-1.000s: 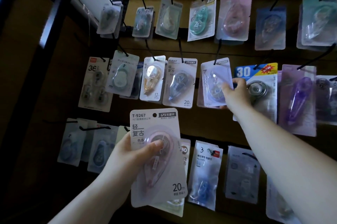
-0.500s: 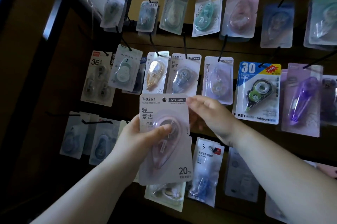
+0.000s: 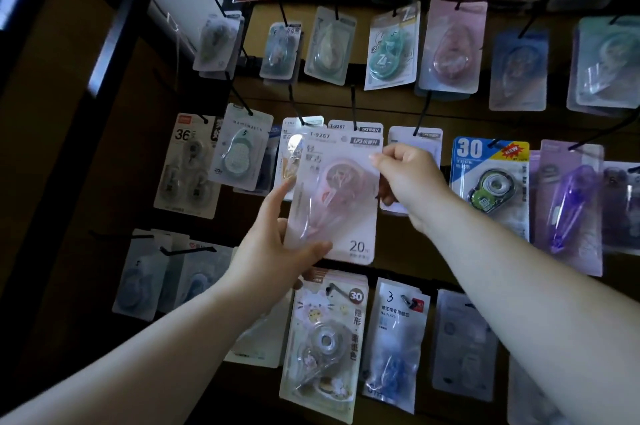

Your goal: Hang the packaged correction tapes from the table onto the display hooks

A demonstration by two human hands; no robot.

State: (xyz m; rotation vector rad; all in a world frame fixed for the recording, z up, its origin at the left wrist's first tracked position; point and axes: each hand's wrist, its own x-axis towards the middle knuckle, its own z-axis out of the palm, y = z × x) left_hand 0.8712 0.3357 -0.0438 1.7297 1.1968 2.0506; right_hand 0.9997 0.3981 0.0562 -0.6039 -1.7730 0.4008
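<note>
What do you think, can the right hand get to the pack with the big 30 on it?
Probably yes. The 30 pack hangs uncovered just beside the right hand, with nothing in front. But that hand is pinching the pink pack, so it would need to let go first.

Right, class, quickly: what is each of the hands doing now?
Left hand: holding the pink correction tape pack by its lower edge.
Right hand: pinching the same pack's upper right edge.
</note>
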